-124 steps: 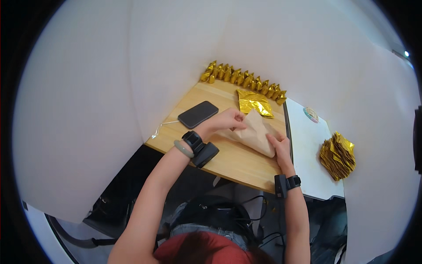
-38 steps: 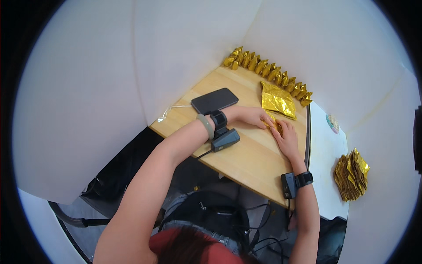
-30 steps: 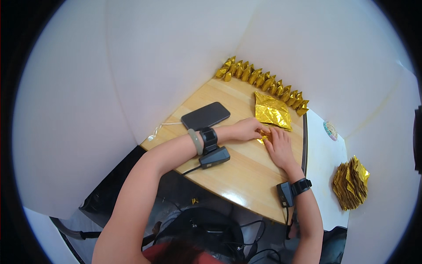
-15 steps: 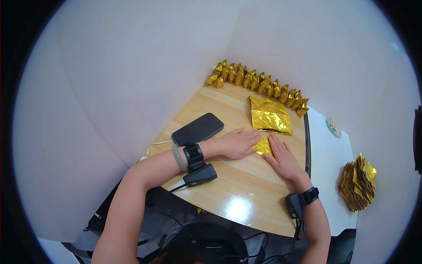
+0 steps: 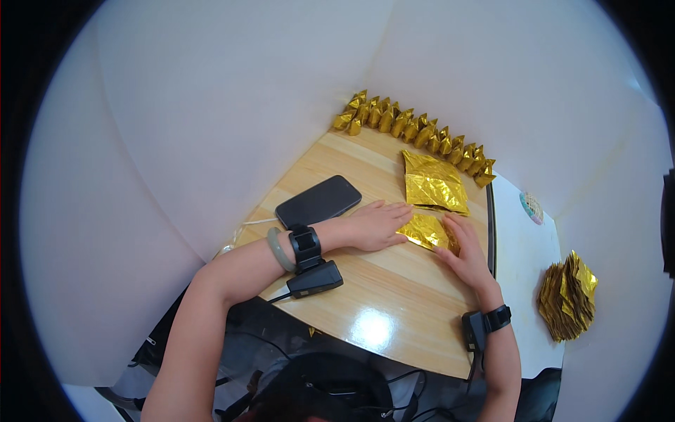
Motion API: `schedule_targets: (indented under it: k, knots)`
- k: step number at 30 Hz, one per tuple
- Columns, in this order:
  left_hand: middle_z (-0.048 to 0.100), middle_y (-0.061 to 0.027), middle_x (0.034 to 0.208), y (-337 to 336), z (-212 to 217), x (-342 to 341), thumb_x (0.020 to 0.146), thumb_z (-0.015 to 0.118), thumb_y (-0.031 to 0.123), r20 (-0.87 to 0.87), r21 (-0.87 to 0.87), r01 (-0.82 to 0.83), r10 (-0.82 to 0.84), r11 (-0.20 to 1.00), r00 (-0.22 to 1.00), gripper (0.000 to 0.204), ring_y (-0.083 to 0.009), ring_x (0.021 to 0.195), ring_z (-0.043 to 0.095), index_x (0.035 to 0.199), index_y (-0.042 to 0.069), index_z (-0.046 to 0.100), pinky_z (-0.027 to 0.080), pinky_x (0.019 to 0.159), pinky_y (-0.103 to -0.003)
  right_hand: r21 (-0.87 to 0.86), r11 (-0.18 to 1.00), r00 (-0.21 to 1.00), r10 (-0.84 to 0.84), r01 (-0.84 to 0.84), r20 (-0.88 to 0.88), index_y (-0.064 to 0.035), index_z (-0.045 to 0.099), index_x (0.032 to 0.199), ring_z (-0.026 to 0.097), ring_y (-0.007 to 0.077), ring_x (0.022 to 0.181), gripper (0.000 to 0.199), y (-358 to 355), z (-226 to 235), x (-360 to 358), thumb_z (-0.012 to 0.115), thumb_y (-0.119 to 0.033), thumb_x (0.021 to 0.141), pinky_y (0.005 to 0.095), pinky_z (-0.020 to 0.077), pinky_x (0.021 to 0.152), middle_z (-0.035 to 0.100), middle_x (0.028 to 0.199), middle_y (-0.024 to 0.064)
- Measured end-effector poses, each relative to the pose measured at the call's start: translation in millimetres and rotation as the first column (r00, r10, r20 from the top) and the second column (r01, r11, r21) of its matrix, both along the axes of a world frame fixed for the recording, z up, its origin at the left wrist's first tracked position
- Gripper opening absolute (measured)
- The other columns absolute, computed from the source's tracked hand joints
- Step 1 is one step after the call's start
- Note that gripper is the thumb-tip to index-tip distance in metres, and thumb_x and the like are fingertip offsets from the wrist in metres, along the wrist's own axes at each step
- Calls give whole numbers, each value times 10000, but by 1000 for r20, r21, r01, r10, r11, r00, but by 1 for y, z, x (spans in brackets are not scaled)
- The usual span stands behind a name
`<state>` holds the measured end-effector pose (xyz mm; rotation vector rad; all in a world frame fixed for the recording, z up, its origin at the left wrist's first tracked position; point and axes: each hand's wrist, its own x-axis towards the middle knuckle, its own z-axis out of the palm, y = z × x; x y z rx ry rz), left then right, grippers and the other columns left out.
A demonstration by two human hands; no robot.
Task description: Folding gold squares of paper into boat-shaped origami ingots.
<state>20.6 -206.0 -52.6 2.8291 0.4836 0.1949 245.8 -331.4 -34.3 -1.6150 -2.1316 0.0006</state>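
Observation:
On the wooden table lies a small folded strip of gold foil paper (image 5: 423,231), between my two hands. My left hand (image 5: 380,226) rests flat with its fingers stretched out, their tips on the strip's left end. Around the right end, my right hand (image 5: 467,247) has its thumb on the near side and its fingers on the far side, gripping the foil. That end looks darker and slightly raised. Just beyond the strip is a larger stack of flat gold foil paper (image 5: 434,184).
A row of folded gold foil pieces (image 5: 415,130) lines the table's back edge. A black phone (image 5: 318,202) with a white cable lies left of my left hand. On the white surface at right are a fanned gold foil bundle (image 5: 567,298) and a patterned oval object (image 5: 532,207).
My right hand has shifted slightly right and its fingers have curled round the foil's end. My hands are farther apart, and more of the strip shows. The left hand stays flat.

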Motion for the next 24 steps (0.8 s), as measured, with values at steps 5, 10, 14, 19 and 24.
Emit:
schedule_targets:
  k: [5, 10, 14, 19, 24]
  knots:
    - [289, -187, 1446, 2, -4, -1, 925, 466, 387, 81, 41, 31, -34, 999, 996, 623, -294, 1355, 257, 1370, -21, 312, 245, 1082, -456, -136, 990, 996, 12, -24, -86, -11, 489, 1251, 461, 327, 1191, 546, -1, 2, -7, 663, -289, 814, 381, 362, 1015, 501, 1281, 175]
    - [347, -166, 1412, 1, 2, 0, 916, 483, 369, 137, 96, 82, -95, 992, 986, 539, -288, 1298, 340, 1318, 17, 415, 305, 1036, -450, -81, 996, 1000, 24, -25, -11, -11, 497, 1244, 497, 322, 1157, 538, -3, 5, -8, 658, -296, 817, 374, 387, 993, 533, 1245, 177]
    - [588, -119, 1182, 0, 9, 3, 905, 517, 326, 134, 93, 59, -71, 994, 988, 396, -284, 1072, 563, 1173, 40, 573, 451, 876, -385, -11, 999, 999, 39, -39, 26, -8, 529, 1211, 523, 326, 1117, 481, -3, 6, -18, 648, -270, 826, 374, 415, 954, 548, 1224, 177]
    - [677, -81, 923, -2, 16, 6, 880, 576, 232, 398, -239, -91, 183, 967, 899, 297, -198, 842, 646, 1099, 34, 607, 489, 725, -314, -74, 996, 972, -61, 45, -227, 5, 593, 1123, 621, 256, 916, 336, 0, -7, -4, 631, -184, 848, 330, 475, 811, 649, 1054, 117]
    - [656, -47, 815, 7, 6, 11, 823, 648, 117, 493, -646, 26, 390, 763, 777, 299, -77, 750, 590, 1110, 53, 592, 449, 615, -237, -232, 971, 591, -220, 58, -776, 14, 621, 1056, 555, 57, 796, 234, 0, 5, -12, 610, -140, 880, 206, 444, 691, 637, 892, 10]
